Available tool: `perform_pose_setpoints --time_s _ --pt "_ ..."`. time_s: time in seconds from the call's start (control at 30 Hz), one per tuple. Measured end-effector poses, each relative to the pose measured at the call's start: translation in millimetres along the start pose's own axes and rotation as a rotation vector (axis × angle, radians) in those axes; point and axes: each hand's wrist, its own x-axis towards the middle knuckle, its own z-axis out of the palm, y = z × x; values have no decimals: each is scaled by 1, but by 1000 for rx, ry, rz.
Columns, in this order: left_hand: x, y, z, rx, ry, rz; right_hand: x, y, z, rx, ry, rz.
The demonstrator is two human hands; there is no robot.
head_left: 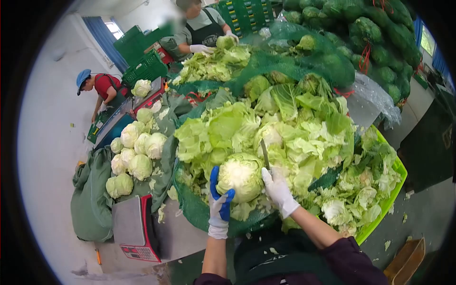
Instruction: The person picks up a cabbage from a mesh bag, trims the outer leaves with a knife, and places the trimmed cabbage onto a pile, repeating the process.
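Observation:
A pale cabbage (240, 176) with its cut white base facing up rests over a heap of loose leaves (304, 137). My left hand (220, 197), in a white glove with blue fingers and palm, cups its lower left side, fingers curved round it. To the right, my right hand (279, 190), in a white glove, is closed on the handle of a knife (264, 153). The narrow blade points up and away, just beside the cabbage. The handle is mostly hidden by the glove.
Trimmed cabbages (141, 167) are piled at the left, behind a red scale (129, 228). A lime-green bin (401, 173) of leaves stands right. Netted cabbages (375, 52) are stacked at the back right. One co-worker (204, 28) handles a cabbage across the heap; another (105, 88) bends at far left.

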Motion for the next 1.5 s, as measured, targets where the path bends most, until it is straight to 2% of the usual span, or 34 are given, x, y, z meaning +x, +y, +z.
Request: perform_pose_setpoints --time_s 0.03,0.07,0.1,0.17,0.23,0.27,0.3,0.37,0.4,0.43,0.5,0.53,0.6,0.63,0.7,0.77,0.8,0.87,0.9,0.93,1.03,1.07,1.1,1.17,1.23,1.3,1.37,1.47,1.5 --pt "8 0 6 -7 -14 16 2 -25 -16 35 3 -11" --pt "13 3 15 -73 -73 97 5 -42 -34 -53 -31 -149" --pt "14 5 26 -144 -127 172 11 -61 -53 -62 -21 -154" --pt "33 12 54 -217 -182 206 35 -93 -92 97 -100 -254" --pt "55 9 71 112 -278 410 81 -87 -117 -146 154 -421" --pt "68 -3 71 211 -312 409 106 -70 -128 -260 224 -345" --pt "83 -15 71 604 -292 588 108 -63 -139 -268 246 -347" --pt "90 -28 89 1006 -415 549 98 -47 -153 -287 169 -374" --pt "94 -44 90 1086 -491 557 91 -34 -149 -348 238 -489" --pt "93 -43 102 1077 -503 561 85 -20 -145 -355 225 -444" --pt "90 -33 127 1128 -360 556 77 11 -136 -432 336 -491" --pt "94 -39 130 1009 -312 511 68 7 -136 -430 339 -477" --pt "95 -33 145 1090 -267 489 55 -14 -138 -503 161 -210" --pt "95 -31 149 1170 -212 473 58 -17 -135 -495 163 -207" --pt "99 -37 147 1241 -227 547 65 -24 -130 -571 43 -156" --pt "96 -40 146 1343 -255 634 79 -25 -132 -619 34 -202" --pt "93 -43 142 1365 -247 611 94 -22 -137 -652 66 -124" --pt "83 -45 129 1324 -265 601 124 4 -144 -678 91 -49" --pt "79 -44 121 1277 -290 595 143 29 -149 -720 59 -146" --pt "75 -41 117 1253 -289 609 149 26 -152 -764 29 -243" --pt "60 -26 106 1276 -291 508 146 15 -162 -779 77 -244" --pt "61 -18 106 1290 -309 475 133 2 -156 -646 205 -164" --pt "66 -18 106 1289 -307 475 120 -5 -150 -648 205 -166" --pt "78 -23 106 1205 -258 456 86 -6 -133 -242 271 -358" --pt "97 -30 107 1169 -209 440 53 -6 -110 -255 365 -433" --pt "109 -32 107 1130 -143 342 34 -16 -100 -436 138 -88" --pt "109 -35 106 1161 -124 328 37 -6 -85 -453 208 -103" --pt "118 -41 96 836 -78 202 45 -9 -77 -473 153 -127" --pt "120 -43 96 835 -80 207 49 -12 -76 -473 157 -130"
